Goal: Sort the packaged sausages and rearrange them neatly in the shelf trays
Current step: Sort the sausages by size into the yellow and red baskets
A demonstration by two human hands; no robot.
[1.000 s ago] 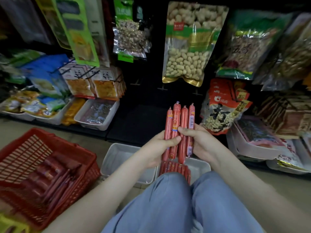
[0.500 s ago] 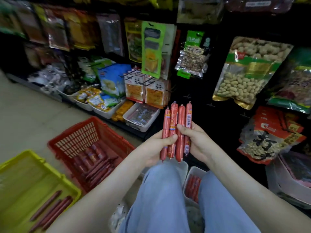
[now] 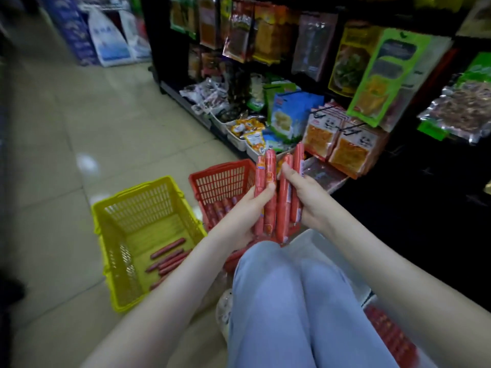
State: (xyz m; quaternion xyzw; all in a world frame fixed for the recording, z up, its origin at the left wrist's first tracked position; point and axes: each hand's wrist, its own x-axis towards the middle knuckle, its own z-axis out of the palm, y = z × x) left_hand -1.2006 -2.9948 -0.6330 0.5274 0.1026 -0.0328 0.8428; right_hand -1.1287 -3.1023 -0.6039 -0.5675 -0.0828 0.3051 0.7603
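Note:
Both hands hold a bunch of red packaged sausages upright above my knees. My left hand [image 3: 247, 211] grips the two left sausages [image 3: 267, 181], thumb across their front. My right hand [image 3: 308, 192] grips the two right sausages [image 3: 285, 197], and a small gap splits the bunch between the hands. More red sausages lie in a red basket [image 3: 223, 179] behind my left hand and in a yellow basket [image 3: 138, 205] on the floor to the left. A white tray [image 3: 316, 243] sits by my right knee, and another tray with sausages [image 3: 390, 335] shows at the lower right.
A dark shelf unit [image 3: 414, 203] with hanging snack bags and low white trays runs along the right. Tiled floor [image 3: 79, 128] stretches left and back toward blue-and-white sacks. My blue-trousered knees [image 3: 289, 293] fill the lower middle.
The view has swung left, so the yellow and red baskets now sit at centre-left. The bunch of sausages has split into two pairs, one in each hand.

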